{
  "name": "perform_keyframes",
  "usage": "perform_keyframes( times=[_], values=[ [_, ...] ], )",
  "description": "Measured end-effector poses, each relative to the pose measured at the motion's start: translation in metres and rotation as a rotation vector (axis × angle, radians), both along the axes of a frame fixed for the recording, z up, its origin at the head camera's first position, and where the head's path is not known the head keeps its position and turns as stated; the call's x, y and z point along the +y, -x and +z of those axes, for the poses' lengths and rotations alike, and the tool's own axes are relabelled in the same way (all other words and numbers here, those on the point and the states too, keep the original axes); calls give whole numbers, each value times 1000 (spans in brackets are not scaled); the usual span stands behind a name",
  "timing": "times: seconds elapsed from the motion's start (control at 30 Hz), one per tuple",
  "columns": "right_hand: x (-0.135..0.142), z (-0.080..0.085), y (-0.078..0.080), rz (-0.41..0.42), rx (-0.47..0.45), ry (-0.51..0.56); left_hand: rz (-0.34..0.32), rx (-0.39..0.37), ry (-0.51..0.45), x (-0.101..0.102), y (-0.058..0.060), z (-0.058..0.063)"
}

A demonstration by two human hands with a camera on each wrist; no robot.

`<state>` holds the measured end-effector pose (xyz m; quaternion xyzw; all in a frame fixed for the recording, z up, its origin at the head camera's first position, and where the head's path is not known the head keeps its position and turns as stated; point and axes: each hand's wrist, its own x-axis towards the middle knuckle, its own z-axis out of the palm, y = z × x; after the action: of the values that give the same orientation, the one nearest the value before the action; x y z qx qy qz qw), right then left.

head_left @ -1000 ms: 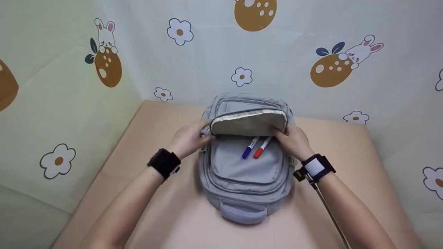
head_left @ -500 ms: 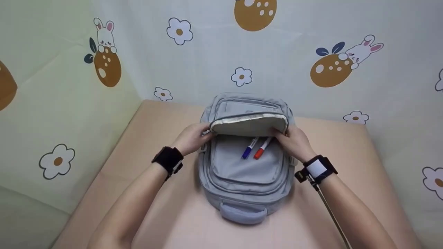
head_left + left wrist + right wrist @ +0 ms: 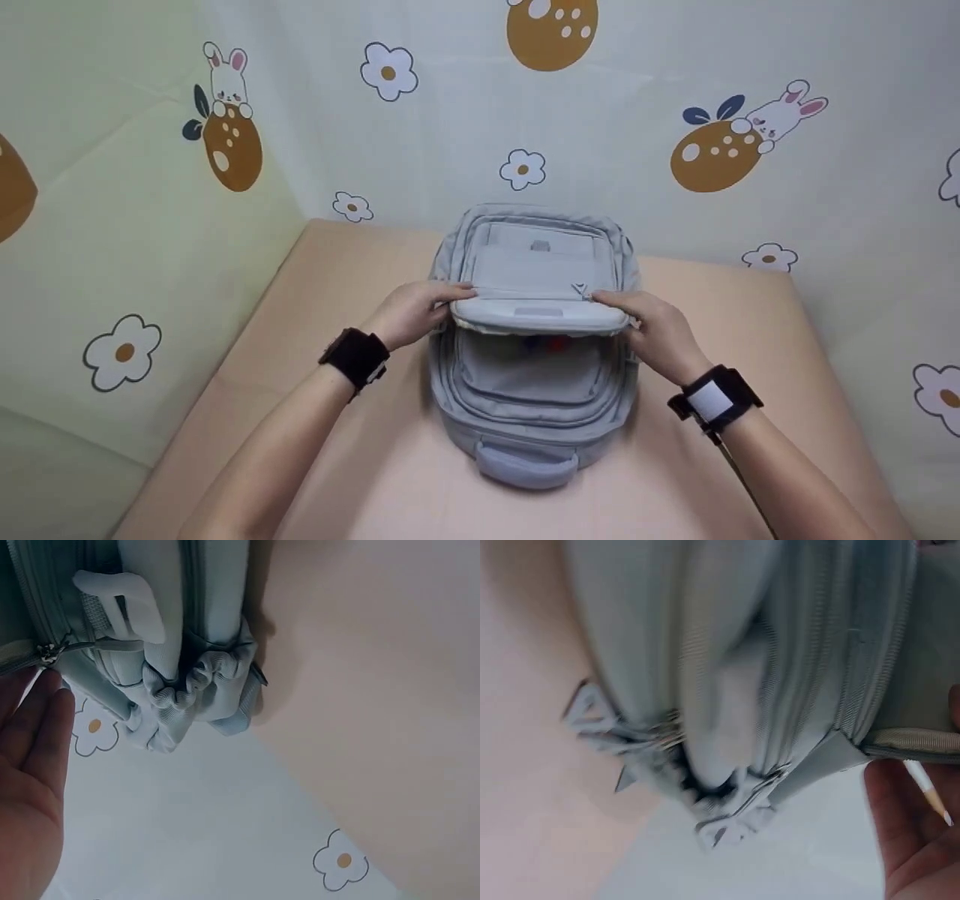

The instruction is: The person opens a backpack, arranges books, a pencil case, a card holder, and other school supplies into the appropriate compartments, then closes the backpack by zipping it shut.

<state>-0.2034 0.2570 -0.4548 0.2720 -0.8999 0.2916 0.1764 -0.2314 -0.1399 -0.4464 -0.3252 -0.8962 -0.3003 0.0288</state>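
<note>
A grey backpack [image 3: 517, 416] lies on its back with its carry handle [image 3: 527, 466] toward me. Its front pocket flap [image 3: 487, 318] is bent over toward me above the open pocket. My left hand [image 3: 407, 313] pinches the flap's left end, thumb on top. At the right end my right hand [image 3: 661, 330] grips the flap in the same way. Under the flap, in shadow, show the blue cap [image 3: 531, 344] and red cap [image 3: 556, 343] of two marker pens; their barrels are hidden. A zipper slider [image 3: 49, 652] sits by my left fingertips in the left wrist view.
The backpack rests on a pale peach table [image 3: 337, 457]. Behind and to the left hang light sheets [image 3: 450, 135] printed with flowers and rabbits. Zipper pulls [image 3: 724, 829] and a side strap buckle [image 3: 124, 607] hang on the bag's sides.
The flap, earlier raised with its lining facing me, has come down toward me and now shades the markers. Both hands moved with it, the right one also lower and outward.
</note>
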Motion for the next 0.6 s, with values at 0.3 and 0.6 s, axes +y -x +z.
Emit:
perform_keyframes(
  times=[0.3,0.6],
  values=[
    [10,-17,-16,151,243,-86,-85,210,95,-3,-8,-8],
    [10,-27,-28,195,376,-105,-143,466,119,-6,-22,-19]
  ],
)
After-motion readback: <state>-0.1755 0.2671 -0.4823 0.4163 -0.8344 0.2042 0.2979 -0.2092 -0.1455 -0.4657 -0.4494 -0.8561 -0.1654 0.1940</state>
